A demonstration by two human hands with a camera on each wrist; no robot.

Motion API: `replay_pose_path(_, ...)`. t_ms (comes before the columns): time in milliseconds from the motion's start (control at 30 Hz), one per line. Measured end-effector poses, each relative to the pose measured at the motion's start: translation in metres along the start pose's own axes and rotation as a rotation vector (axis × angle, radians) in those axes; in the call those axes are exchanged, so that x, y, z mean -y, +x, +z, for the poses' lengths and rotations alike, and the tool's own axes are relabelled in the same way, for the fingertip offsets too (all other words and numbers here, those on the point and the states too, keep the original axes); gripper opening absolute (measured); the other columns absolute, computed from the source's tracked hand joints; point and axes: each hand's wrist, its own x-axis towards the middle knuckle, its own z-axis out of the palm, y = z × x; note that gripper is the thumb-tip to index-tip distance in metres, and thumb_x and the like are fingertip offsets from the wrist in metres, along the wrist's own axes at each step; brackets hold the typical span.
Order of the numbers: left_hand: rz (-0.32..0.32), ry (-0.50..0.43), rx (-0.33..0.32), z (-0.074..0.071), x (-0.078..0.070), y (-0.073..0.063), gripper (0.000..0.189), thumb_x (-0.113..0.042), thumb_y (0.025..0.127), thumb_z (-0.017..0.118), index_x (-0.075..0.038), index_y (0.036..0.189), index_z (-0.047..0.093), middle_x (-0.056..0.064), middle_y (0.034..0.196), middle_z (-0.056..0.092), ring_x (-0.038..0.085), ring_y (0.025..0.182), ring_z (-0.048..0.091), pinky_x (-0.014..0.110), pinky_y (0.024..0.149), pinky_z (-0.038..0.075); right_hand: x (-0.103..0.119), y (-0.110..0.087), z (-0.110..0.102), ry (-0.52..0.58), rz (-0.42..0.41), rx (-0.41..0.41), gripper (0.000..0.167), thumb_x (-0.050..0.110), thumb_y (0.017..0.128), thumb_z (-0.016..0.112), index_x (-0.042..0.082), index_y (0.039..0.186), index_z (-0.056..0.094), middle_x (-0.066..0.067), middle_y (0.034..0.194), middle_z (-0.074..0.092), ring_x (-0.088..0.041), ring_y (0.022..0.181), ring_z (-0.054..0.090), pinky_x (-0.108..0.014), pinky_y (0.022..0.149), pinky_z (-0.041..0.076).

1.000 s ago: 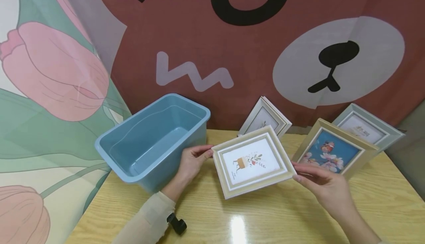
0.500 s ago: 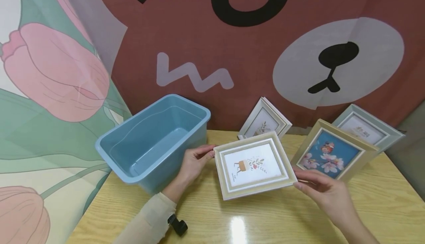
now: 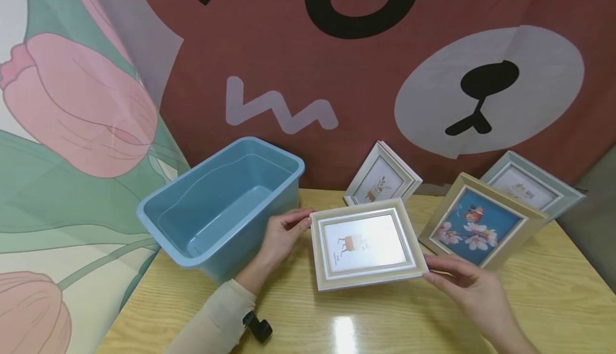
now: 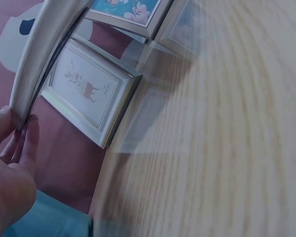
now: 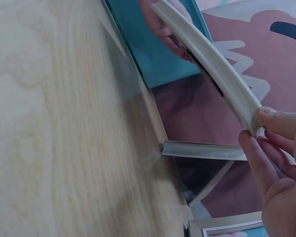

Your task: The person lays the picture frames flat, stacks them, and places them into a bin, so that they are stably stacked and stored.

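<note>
glare spots the tabletop (image 3: 298,314) and held frame (image 3: 363,244); wrist views look dimmer.

Decent room along the near side of the wooden table (image 3: 394,322), a hand could slide through there. Left's tight tho: blue plastic tub (image 3: 260,236) is right beside the left hand (image 3: 281,237), but its open top is reachable from above. Behind the held cream picture frame (image 3: 366,247), the white picture frame (image 3: 377,182) blocks, and the tan picture frame (image 3: 474,223) crowds the right hand (image 3: 474,284). Gap between those two.
</note>
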Motion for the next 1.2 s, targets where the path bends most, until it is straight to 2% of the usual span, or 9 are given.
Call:
replay_pose_path(267, -0.019, 0.047, -0.013, 0.0, 0.002, -0.001, 0.026, 0.009, 0.099, 0.07, 0.017, 0.124, 0.072, 0.036, 0.128, 0.072, -0.003, 0.103, 0.071, 0.016, 0.089, 0.061, -0.001, -0.006, 0.004, -0.035, 0.078, -0.011, 0.029, 0.0, 0.09, 0.085, 0.002, 0.119, 0.081, 0.022, 0.11, 0.078, 0.007, 0.099, 0.073, -0.016, 0.077, 0.063)
replay_pose_path(533, -0.053, 0.078, -0.004, 0.0, 0.004, 0.0, 0.027, 0.006, 0.099, 0.071, 0.014, 0.124, 0.073, 0.033, 0.126, 0.074, -0.003, 0.093, 0.073, 0.017, 0.086, 0.062, 0.0, -0.011, 0.006, -0.034, 0.079, -0.005, 0.027, -0.001, 0.091, 0.083, 0.002, 0.118, 0.081, 0.017, 0.109, 0.079, 0.01, 0.102, 0.07, -0.015, 0.079, 0.062)
replay_pose_path(833, -0.076, 0.092, 0.01, 0.003, 0.006, 0.002, 0.024, 0.006, 0.099, 0.071, 0.014, 0.122, 0.073, 0.032, 0.118, 0.076, -0.001, 0.089, 0.071, 0.016, 0.083, 0.06, -0.001, -0.016, 0.008, -0.044, 0.183, -0.021, 0.028, 0.003, 0.09, 0.086, 0.001, 0.118, 0.081, 0.024, 0.107, 0.077, 0.011, 0.098, 0.07, -0.015, 0.077, 0.062)
replay_pose_path(1067, -0.108, 0.149, 0.013, 0.004, 0.01, 0.001, 0.023, 0.002, 0.099, 0.073, 0.011, 0.12, 0.076, 0.029, 0.115, 0.078, 0.004, 0.09, 0.072, 0.016, 0.082, 0.059, -0.003, -0.02, 0.01, -0.072, 0.239, -0.02, 0.03, 0.004, 0.089, 0.087, 0.001, 0.118, 0.081, 0.028, 0.105, 0.075, 0.01, 0.094, 0.07, -0.013, 0.075, 0.061)
replay_pose_path(1133, -0.114, 0.167, 0.014, 0.005, 0.011, 0.0, 0.023, 0.001, 0.099, 0.073, 0.01, 0.12, 0.077, 0.028, 0.116, 0.079, 0.007, 0.093, 0.073, 0.016, 0.083, 0.059, -0.003, -0.022, 0.011, -0.08, 0.269, -0.015, 0.031, 0.004, 0.089, 0.087, 0.001, 0.119, 0.081, 0.027, 0.104, 0.075, 0.009, 0.093, 0.07, -0.013, 0.074, 0.061)
replay_pose_path(1200, -0.111, 0.183, 0.017, 0.005, 0.01, 0.0, 0.023, 0.0, 0.099, 0.074, 0.009, 0.12, 0.077, 0.028, 0.116, 0.079, 0.008, 0.094, 0.073, 0.016, 0.083, 0.058, -0.002, -0.022, 0.011, -0.085, 0.313, -0.004, 0.032, 0.005, 0.089, 0.087, 0.001, 0.12, 0.081, 0.021, 0.106, 0.078, 0.01, 0.092, 0.069, -0.013, 0.075, 0.061)
